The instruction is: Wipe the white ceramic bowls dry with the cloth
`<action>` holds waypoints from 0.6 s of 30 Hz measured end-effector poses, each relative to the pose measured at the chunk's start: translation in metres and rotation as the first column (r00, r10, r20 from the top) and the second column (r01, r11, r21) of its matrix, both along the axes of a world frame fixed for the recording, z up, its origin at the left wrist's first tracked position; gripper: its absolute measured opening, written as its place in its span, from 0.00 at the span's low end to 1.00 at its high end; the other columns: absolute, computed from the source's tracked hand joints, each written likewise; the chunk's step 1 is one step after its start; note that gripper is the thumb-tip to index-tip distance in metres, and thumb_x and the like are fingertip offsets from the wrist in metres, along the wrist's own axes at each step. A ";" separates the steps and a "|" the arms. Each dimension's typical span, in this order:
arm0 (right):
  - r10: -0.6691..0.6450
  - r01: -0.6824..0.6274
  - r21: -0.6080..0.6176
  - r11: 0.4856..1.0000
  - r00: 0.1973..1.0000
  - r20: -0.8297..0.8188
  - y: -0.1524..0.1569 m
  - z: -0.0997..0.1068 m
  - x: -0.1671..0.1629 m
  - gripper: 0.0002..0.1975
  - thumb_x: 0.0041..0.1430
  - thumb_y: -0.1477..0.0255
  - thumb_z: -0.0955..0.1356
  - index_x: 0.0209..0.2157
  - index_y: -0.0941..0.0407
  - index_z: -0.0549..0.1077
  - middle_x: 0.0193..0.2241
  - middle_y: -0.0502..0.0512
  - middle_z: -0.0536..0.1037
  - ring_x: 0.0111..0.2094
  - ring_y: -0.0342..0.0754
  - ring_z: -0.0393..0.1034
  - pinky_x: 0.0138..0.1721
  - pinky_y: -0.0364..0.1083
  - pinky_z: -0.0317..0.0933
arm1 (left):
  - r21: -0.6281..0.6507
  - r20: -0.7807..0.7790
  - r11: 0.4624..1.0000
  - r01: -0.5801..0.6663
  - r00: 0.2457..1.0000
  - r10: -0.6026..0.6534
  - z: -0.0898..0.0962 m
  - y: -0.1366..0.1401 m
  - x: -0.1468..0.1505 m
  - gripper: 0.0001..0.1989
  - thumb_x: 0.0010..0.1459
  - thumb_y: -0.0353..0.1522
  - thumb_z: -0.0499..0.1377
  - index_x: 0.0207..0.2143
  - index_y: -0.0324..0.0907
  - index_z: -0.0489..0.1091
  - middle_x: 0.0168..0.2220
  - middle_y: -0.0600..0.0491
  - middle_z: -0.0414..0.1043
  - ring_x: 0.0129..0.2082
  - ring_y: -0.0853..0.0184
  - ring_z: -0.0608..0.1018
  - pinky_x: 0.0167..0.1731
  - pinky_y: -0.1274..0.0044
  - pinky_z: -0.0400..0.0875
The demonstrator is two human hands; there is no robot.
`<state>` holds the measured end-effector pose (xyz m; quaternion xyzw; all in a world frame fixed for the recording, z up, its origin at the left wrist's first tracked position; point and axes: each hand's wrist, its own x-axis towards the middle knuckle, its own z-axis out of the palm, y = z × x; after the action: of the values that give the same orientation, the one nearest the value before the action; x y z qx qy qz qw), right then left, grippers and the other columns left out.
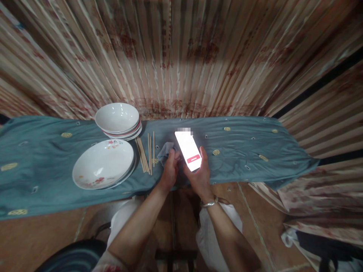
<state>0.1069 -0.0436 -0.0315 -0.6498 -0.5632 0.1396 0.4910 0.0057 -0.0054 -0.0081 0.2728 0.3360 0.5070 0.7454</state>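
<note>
Right fingers (pixel 202 154) cradle a phone (pixel 188 148); left fingers (pixel 171 155) (forearm (pixel 146 215) outstretched) hold a cloth (pixel 163 152).

lit phone (pixel 188 151), tilted; crumpled grey-blue cloth (pixel 165 152) beside it, seemingly held.

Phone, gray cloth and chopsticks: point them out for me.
Phone (pixel 189 149), head view: middle of lit screen.
Gray cloth (pixel 164 152), head view: crumpled visible part.
Chopsticks (pixel 142 155), head view: middle of left bundle.

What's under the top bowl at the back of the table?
Under the top bowl, rims of other dishes show, with some red edging. Their insides, their exact number and the tablecloth directly beneath the stack are covered.
</note>
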 end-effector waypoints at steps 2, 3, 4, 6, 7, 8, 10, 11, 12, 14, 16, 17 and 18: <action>0.004 -0.004 0.005 1.000 1.000 -0.001 0.000 0.000 0.000 0.42 0.53 0.67 0.69 0.65 0.60 0.50 0.62 0.67 0.60 0.63 0.58 0.56 0.61 0.59 0.55 | 0.009 -0.009 1.000 0.002 1.000 -0.002 -0.001 0.000 0.000 0.27 0.61 0.51 0.48 0.39 0.41 0.76 0.40 0.46 0.80 0.54 0.57 0.74 0.54 0.67 0.68; 0.005 -0.005 0.008 1.000 1.000 -0.002 0.000 0.000 0.000 0.41 0.53 0.67 0.69 0.65 0.60 0.50 0.62 0.67 0.60 0.63 0.58 0.56 0.61 0.58 0.55 | 0.015 -0.012 1.000 0.003 1.000 -0.003 -0.001 0.000 0.000 0.27 0.61 0.51 0.48 0.39 0.41 0.76 0.40 0.46 0.80 0.54 0.57 0.74 0.54 0.67 0.68; 0.006 -0.006 0.008 1.000 1.000 -0.004 0.000 0.000 0.001 0.41 0.53 0.67 0.69 0.65 0.60 0.50 0.63 0.68 0.60 0.63 0.58 0.56 0.61 0.58 0.54 | 0.024 -0.014 1.000 0.006 1.000 -0.006 -0.001 0.000 0.000 0.27 0.62 0.51 0.47 0.39 0.41 0.76 0.40 0.46 0.80 0.54 0.57 0.74 0.54 0.67 0.68; 0.005 -0.005 0.006 1.000 1.000 -0.006 0.000 0.001 0.001 0.42 0.53 0.67 0.69 0.65 0.60 0.50 0.63 0.68 0.60 0.63 0.58 0.56 0.62 0.58 0.54 | 0.037 -0.015 0.999 0.013 1.000 -0.012 -0.001 0.000 0.000 0.28 0.62 0.51 0.47 0.40 0.40 0.76 0.41 0.46 0.79 0.54 0.57 0.74 0.54 0.67 0.68; 0.005 -0.005 0.004 1.000 1.000 -0.006 0.000 0.001 0.001 0.42 0.53 0.67 0.69 0.65 0.60 0.50 0.63 0.68 0.60 0.63 0.58 0.56 0.62 0.58 0.54 | 0.038 -0.016 0.999 0.012 1.000 -0.012 -0.001 0.000 0.000 0.28 0.62 0.51 0.47 0.40 0.40 0.76 0.41 0.46 0.79 0.54 0.57 0.74 0.54 0.67 0.67; 0.005 -0.005 0.001 1.000 1.000 -0.005 0.000 0.001 0.001 0.42 0.53 0.67 0.69 0.65 0.60 0.50 0.63 0.67 0.60 0.63 0.58 0.56 0.61 0.59 0.54 | 0.033 -0.017 0.999 0.012 1.000 -0.011 -0.001 0.000 0.000 0.28 0.61 0.51 0.47 0.40 0.40 0.77 0.41 0.46 0.79 0.54 0.57 0.74 0.54 0.67 0.67; 0.003 -0.003 -0.003 1.000 1.000 -0.007 0.000 0.001 0.001 0.42 0.53 0.68 0.69 0.66 0.59 0.50 0.63 0.67 0.60 0.63 0.58 0.56 0.61 0.59 0.55 | 0.024 -0.018 1.000 0.009 1.000 -0.009 0.000 0.000 0.000 0.28 0.61 0.52 0.47 0.40 0.40 0.77 0.42 0.45 0.79 0.54 0.56 0.74 0.54 0.66 0.68; 0.001 -0.001 -0.003 1.000 1.000 -0.010 0.000 0.001 0.001 0.42 0.53 0.68 0.69 0.66 0.59 0.50 0.63 0.67 0.60 0.63 0.58 0.56 0.61 0.59 0.55 | 0.027 -0.017 1.000 0.010 1.000 -0.010 0.000 -0.001 0.000 0.28 0.61 0.52 0.47 0.39 0.40 0.77 0.42 0.45 0.79 0.54 0.56 0.74 0.54 0.66 0.68; -0.001 0.001 -0.001 1.000 1.000 -0.013 0.000 0.001 0.001 0.42 0.52 0.68 0.70 0.66 0.59 0.50 0.63 0.67 0.60 0.63 0.58 0.56 0.61 0.59 0.55 | 0.036 -0.016 0.999 0.012 1.000 -0.011 -0.001 -0.001 0.000 0.28 0.61 0.52 0.47 0.39 0.40 0.77 0.42 0.45 0.79 0.55 0.56 0.74 0.54 0.65 0.68; -0.006 0.006 0.005 1.000 1.000 -0.015 0.000 0.002 0.002 0.42 0.52 0.68 0.70 0.65 0.59 0.50 0.63 0.67 0.60 0.63 0.58 0.56 0.61 0.59 0.54 | 0.053 -0.017 0.999 0.013 1.000 -0.012 -0.001 -0.001 0.000 0.27 0.61 0.51 0.48 0.39 0.41 0.77 0.41 0.45 0.79 0.55 0.55 0.73 0.54 0.65 0.67; -0.011 0.011 0.008 1.000 1.000 -0.017 0.000 0.002 0.003 0.42 0.52 0.68 0.70 0.65 0.59 0.50 0.62 0.67 0.61 0.63 0.58 0.57 0.61 0.59 0.54 | 0.057 -0.022 0.998 0.009 1.000 -0.008 -0.002 -0.001 -0.001 0.26 0.61 0.51 0.48 0.38 0.42 0.77 0.41 0.47 0.79 0.55 0.56 0.73 0.55 0.65 0.67; -0.012 0.012 0.007 1.000 1.000 -0.018 0.000 0.002 0.004 0.42 0.52 0.68 0.70 0.65 0.59 0.50 0.62 0.67 0.61 0.63 0.58 0.57 0.61 0.59 0.55 | 0.056 -0.026 0.998 0.009 1.000 -0.008 -0.003 0.000 -0.001 0.26 0.61 0.51 0.48 0.38 0.43 0.77 0.41 0.47 0.79 0.56 0.57 0.73 0.55 0.66 0.66; -0.012 0.012 0.004 1.000 1.000 -0.020 0.000 0.002 0.004 0.42 0.52 0.69 0.70 0.65 0.59 0.50 0.62 0.67 0.61 0.63 0.58 0.57 0.61 0.59 0.55 | 0.061 -0.030 0.998 0.011 0.999 -0.009 -0.003 0.000 -0.001 0.26 0.61 0.52 0.48 0.38 0.43 0.77 0.41 0.48 0.79 0.56 0.57 0.73 0.55 0.67 0.66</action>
<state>0.1111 -0.0440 -0.0295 -0.6505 -0.5547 0.1421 0.4989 0.0050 -0.0056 -0.0113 0.3046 0.3301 0.5090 0.7343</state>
